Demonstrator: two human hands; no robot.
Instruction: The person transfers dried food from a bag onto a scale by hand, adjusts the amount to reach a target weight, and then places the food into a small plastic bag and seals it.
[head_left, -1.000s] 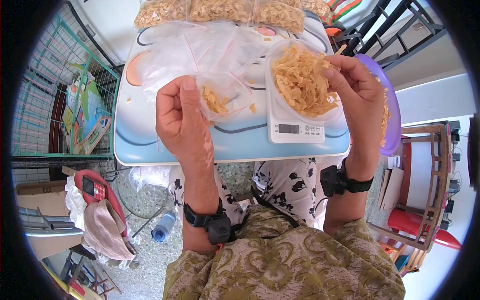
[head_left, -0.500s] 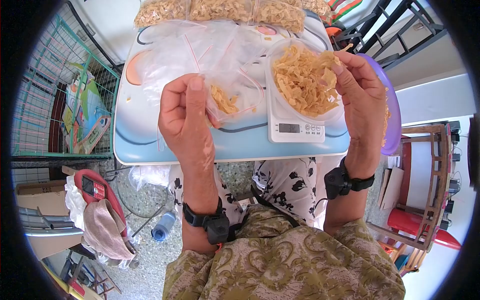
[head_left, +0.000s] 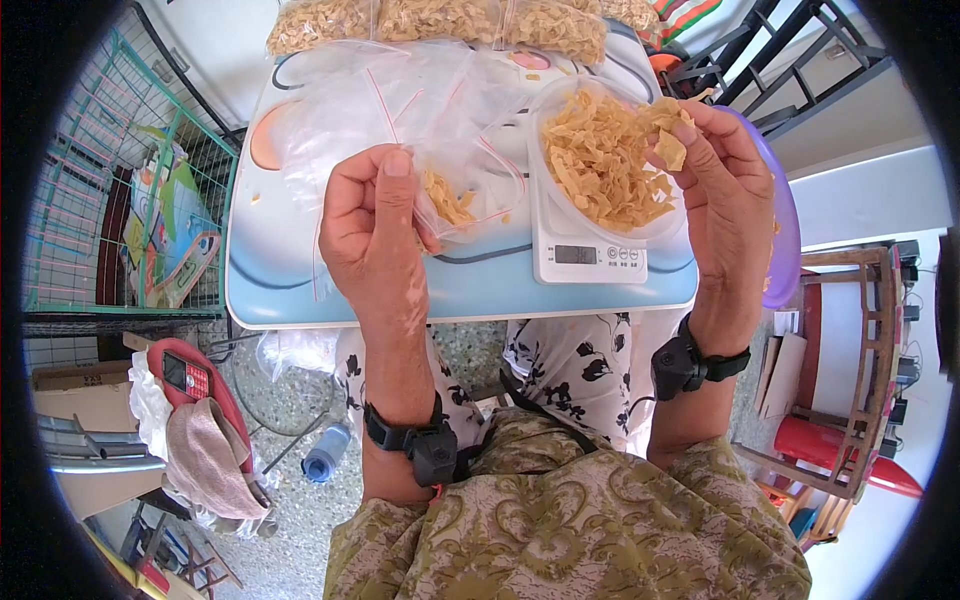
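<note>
My left hand (head_left: 375,215) pinches the edge of a clear zip bag (head_left: 485,205) with some yellowish dried flakes (head_left: 445,197) in it. Between the fingertips of my right hand (head_left: 725,165) are a few dried flakes (head_left: 668,130), held at the right rim of a clear plastic bowl (head_left: 655,228). That bowl is heaped with more of the same flakes (head_left: 600,160) and stands on a white kitchen scale (head_left: 595,270). The digits on its display are too faint to read.
Filled bags of flakes (head_left: 440,18) line the table's back edge. Flat clear bags (head_left: 340,120) lie at the table's left. A purple basin (head_left: 785,250) sits beyond the right edge. A green wire cage (head_left: 170,220) stands at the left.
My right hand has shifted slightly right, and the flakes in it now show more clearly at the bowl's rim. My left hand keeps its grip on the bag, almost unmoved.
</note>
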